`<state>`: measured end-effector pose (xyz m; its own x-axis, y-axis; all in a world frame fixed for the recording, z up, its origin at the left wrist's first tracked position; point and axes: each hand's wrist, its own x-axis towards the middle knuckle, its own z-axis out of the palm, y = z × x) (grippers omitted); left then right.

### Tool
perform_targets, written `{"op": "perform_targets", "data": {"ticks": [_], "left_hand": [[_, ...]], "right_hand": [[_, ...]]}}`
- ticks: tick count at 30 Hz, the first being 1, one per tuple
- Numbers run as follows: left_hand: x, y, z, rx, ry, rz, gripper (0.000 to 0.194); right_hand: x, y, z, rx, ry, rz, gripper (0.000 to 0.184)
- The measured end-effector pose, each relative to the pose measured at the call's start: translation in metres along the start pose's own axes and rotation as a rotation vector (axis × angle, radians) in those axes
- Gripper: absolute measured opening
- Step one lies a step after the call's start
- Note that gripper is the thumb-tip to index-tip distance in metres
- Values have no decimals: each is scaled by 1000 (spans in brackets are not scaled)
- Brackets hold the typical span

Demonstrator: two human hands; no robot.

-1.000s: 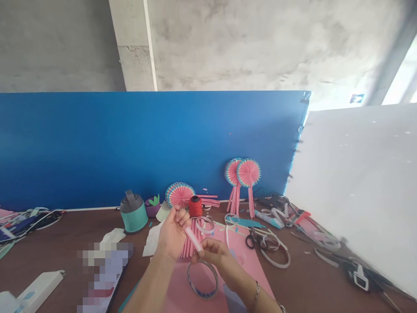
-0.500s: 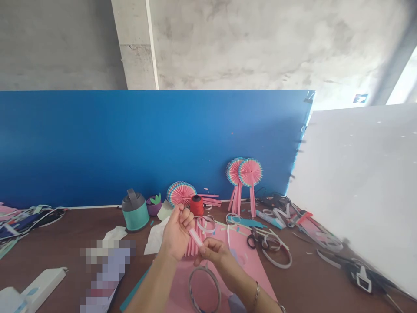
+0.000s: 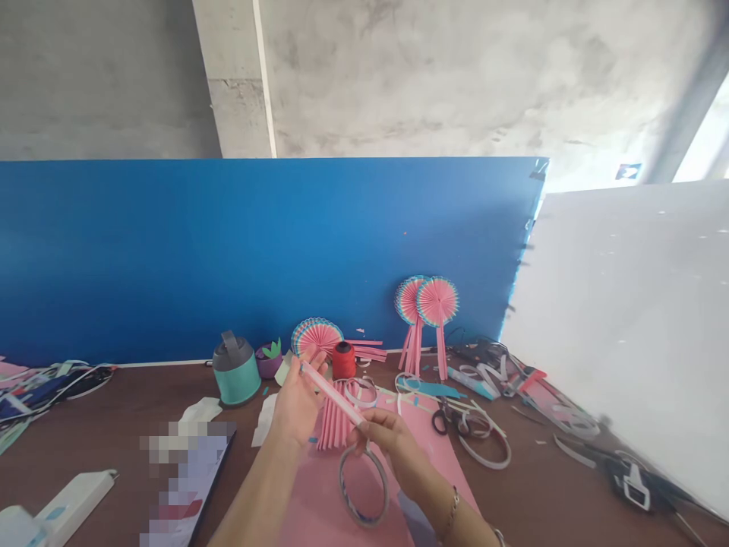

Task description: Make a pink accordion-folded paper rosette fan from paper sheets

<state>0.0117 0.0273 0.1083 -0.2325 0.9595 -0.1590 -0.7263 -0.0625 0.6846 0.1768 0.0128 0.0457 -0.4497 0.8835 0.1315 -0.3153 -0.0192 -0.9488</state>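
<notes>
head; pink strip in right hand

Opened left hand from curled to spread — now with a longer run of pink strip between both hands. Shifted right hand slightly rightward, grey ring lifted a little — versus half a second ago.

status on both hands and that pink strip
Left hand at far end of pink strip, grip unclear. Right hand pinching near end. Grey ring just below right hand.
</notes>
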Motion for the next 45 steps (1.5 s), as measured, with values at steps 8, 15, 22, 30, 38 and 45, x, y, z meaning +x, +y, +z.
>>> {"op": "perform_targets", "data": {"ticks": [8,15,22,30,38,45], "left_hand": [[-27,7,3,656,-158,786,35],[-35,-22,-1,1178,-777,544,41],[-12,-32,-18,1267,-620,446,15],[-17,-25,-23,1340,-486,423,12],[-19,-18,-19,1588,-460,512,26],[-23,-5,-17,1682,-416,416,32]], "right_hand": [[6,-5,-7,-239,243,-86,38],[5,1,-11,-788,214,-291,16],[4,15,-20,-764,173,-312,14],[6,16,-23,-851,235,-335,30],[6,12,-23,-921,349,-175,20],[9,-2,-22,-690,217,86,36]]}}
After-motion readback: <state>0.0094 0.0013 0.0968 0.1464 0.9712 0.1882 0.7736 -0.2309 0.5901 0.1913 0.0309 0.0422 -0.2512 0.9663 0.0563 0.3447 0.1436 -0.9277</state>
